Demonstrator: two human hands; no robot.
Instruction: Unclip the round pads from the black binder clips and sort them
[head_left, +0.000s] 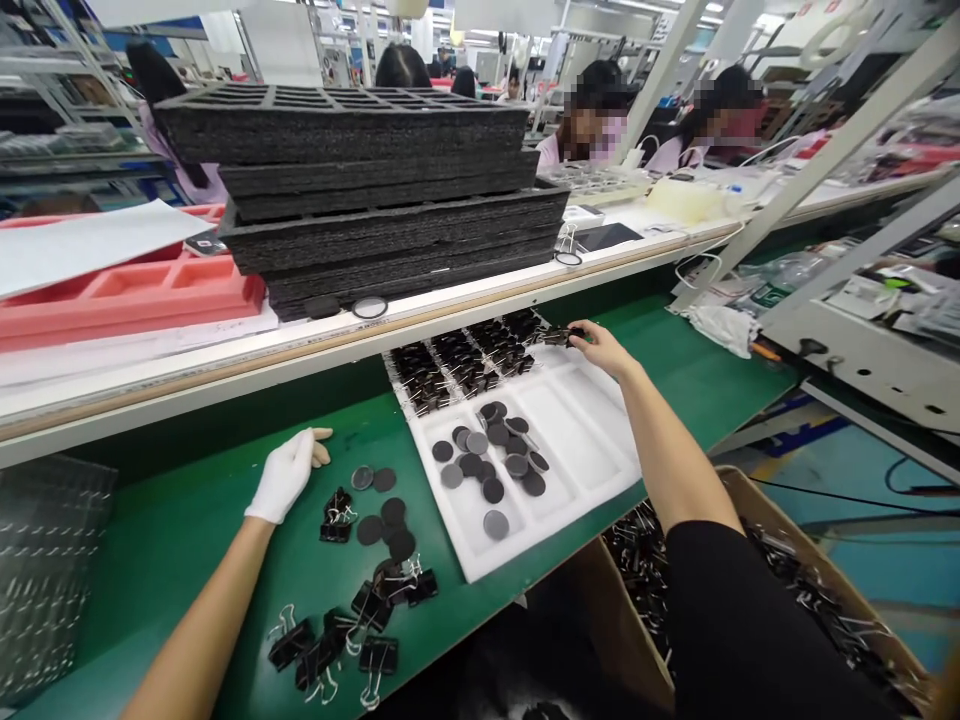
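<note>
Our hands are well apart. The right hand [598,347] pinches a black binder clip [575,338] at the far side of the white tray [585,440], beside packed clips [457,368]. Our gloved left hand [289,472] rests on the green counter [180,545], near dark discs [393,512]; we cannot tell whether its fingers close on anything.

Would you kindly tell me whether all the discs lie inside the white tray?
No, several discs lie on the green table beside the white tray, near the gloved left hand.
</note>
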